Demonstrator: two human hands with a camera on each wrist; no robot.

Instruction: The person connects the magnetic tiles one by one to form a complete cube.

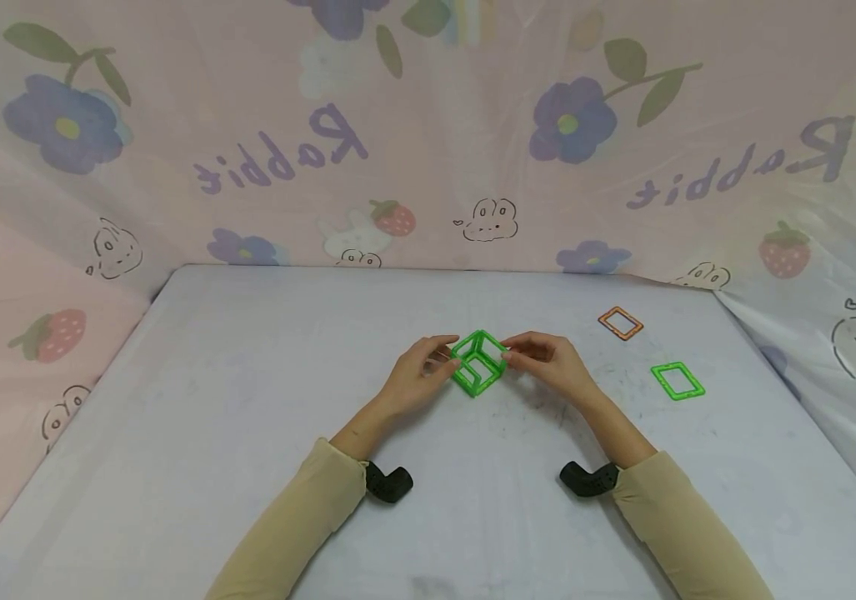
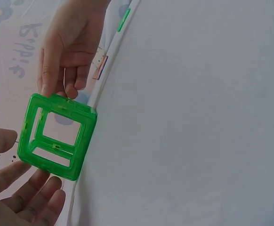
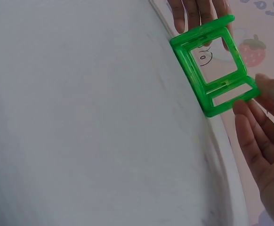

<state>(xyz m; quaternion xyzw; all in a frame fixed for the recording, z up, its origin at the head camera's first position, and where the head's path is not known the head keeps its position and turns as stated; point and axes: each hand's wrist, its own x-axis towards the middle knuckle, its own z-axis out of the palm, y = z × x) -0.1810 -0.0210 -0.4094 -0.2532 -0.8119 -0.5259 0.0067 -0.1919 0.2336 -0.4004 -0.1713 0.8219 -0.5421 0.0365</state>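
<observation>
In the head view, a box-shaped frame of translucent green square magnetic tiles (image 1: 476,389) is between the two hands, one corner toward me. My left hand (image 1: 418,377) pinches its left corner with thumb and forefinger. From the opposite side, my right hand (image 1: 553,363) pinches the right corner. The left wrist view shows the open square windows of the green frame (image 2: 82,150), with the left hand's other fingers spread below it. In the right wrist view the right thumb and fingertips meet at one lower corner, and the left fingers are partly behind the tiles.
An orange square tile (image 1: 612,330) lies flat on the white table (image 1: 247,400) to the right. Nearer to me lies a loose green square tile (image 1: 688,395). A printed curtain (image 1: 428,167) rises behind the table. Black devices (image 1: 390,483) stick out at both wrists.
</observation>
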